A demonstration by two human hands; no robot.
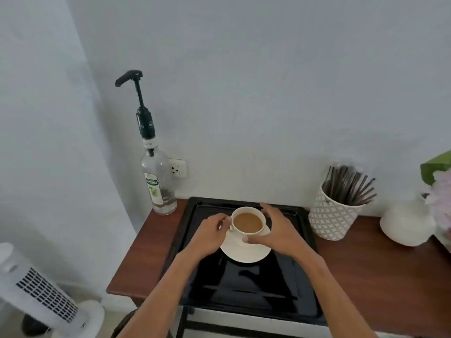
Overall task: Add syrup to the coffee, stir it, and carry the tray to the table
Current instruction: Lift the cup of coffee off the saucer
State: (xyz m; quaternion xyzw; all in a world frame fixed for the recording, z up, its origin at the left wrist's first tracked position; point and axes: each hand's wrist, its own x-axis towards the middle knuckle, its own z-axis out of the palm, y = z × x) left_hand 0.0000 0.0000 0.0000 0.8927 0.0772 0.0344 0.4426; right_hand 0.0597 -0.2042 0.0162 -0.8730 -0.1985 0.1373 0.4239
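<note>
Left hand [211, 229]: fingers pinched at the cup [247, 222] handle.
Right hand [275, 228]: spread, cupping the cup's far side.
Cup: on saucer [245, 252], on black tray [246, 284].
Syrup bottle [156, 176]: upright on surface [380, 272], left of tray.

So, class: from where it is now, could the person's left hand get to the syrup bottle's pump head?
Probably yes. The left hand is at the cup's handle, and the syrup bottle stands on that same side, off the tray, with nothing between them. The pump head sits high, so the arm must lift.
</note>
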